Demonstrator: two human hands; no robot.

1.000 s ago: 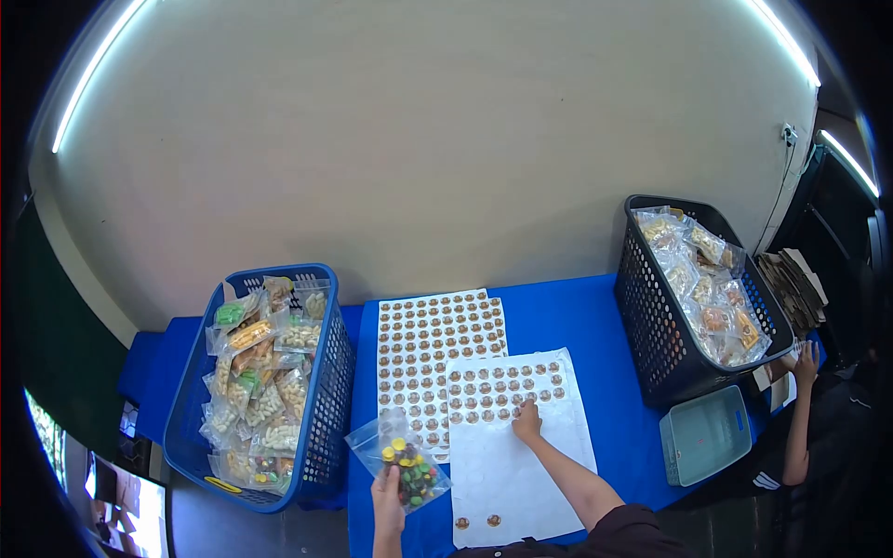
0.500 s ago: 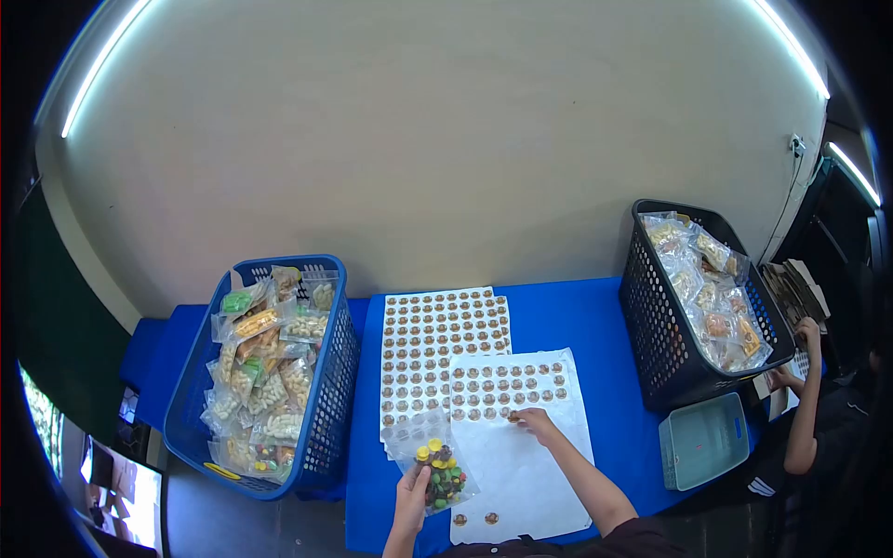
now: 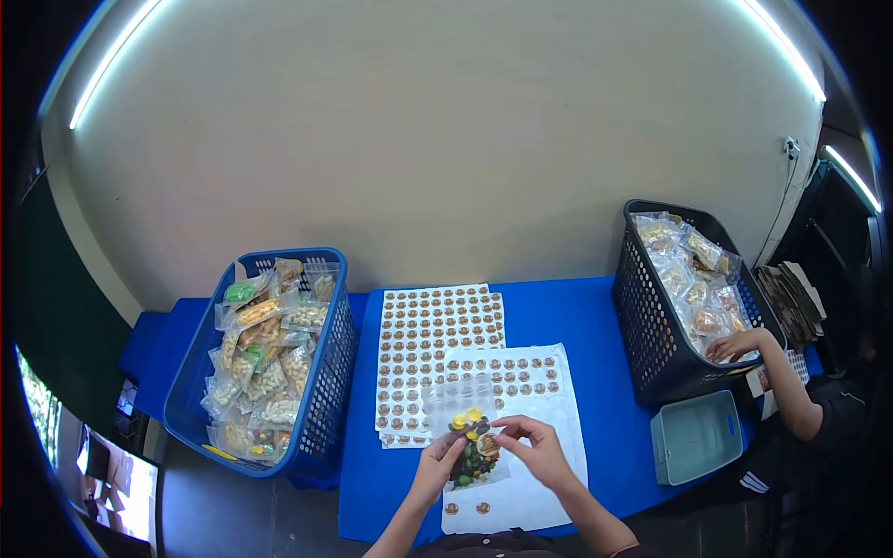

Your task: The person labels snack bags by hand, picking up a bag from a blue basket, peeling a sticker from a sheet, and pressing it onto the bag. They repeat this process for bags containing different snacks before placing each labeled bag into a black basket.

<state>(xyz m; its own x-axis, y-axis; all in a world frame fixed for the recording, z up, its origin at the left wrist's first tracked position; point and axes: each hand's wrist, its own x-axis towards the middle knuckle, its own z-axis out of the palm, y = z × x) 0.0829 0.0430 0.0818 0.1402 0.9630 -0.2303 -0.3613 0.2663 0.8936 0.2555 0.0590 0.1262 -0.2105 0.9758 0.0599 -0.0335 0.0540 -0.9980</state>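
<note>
A clear plastic bag of yellow, green, red and dark pieces is held over the sticker sheets. My left hand grips the bag's left side, thumb on its front. At the bag's right side is my right hand, thumb and index finger pinched by a round brown sticker at the bag's front. Under the bag lies a white sheet with rows of round stickers at its top and two near its bottom left. Another sticker sheet lies behind it.
At left stands a blue basket full of bagged snacks. A black basket of bags is at right, with a co-worker's hand inside its near edge. Before it sits a pale green bin. Blue cloth covers the table.
My right hand has moved from the sheet's sticker rows to the bag, with a sticker now at the bag's front. My left hand brought the bag rightward. The co-worker's hand has reached into the black basket.
</note>
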